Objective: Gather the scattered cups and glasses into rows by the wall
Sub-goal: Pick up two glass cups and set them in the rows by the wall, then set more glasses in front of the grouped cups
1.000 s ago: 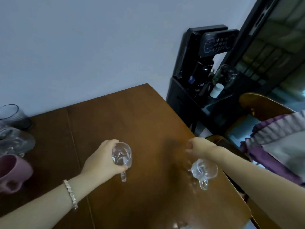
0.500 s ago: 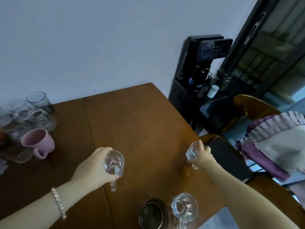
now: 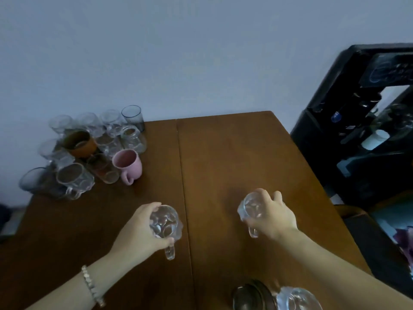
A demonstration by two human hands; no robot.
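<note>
My left hand (image 3: 138, 231) grips a clear dimpled glass mug (image 3: 165, 222) above the middle of the brown wooden table (image 3: 223, 157), its handle pointing toward me. My right hand (image 3: 271, 217) holds a second clear glass mug (image 3: 251, 208) to the right, at about the same height. Several glasses and cups stand grouped by the wall at the far left: a pink mug (image 3: 127, 163), a brown cup (image 3: 78, 143), a dark tumbler (image 3: 133, 116) and clear glasses. Another clear mug (image 3: 298, 299) and a dark round glass (image 3: 248, 297) sit at the near edge.
A black water dispenser (image 3: 357, 121) with bottles and a white cup stands right of the table. The pale wall (image 3: 178, 52) runs behind. A seam (image 3: 182, 175) divides the table top down the middle.
The view has swung left, bringing the whole cluster by the wall into sight. My right hand picked up a glass mug from the right edge and carried it left; the left keeps its mug.
</note>
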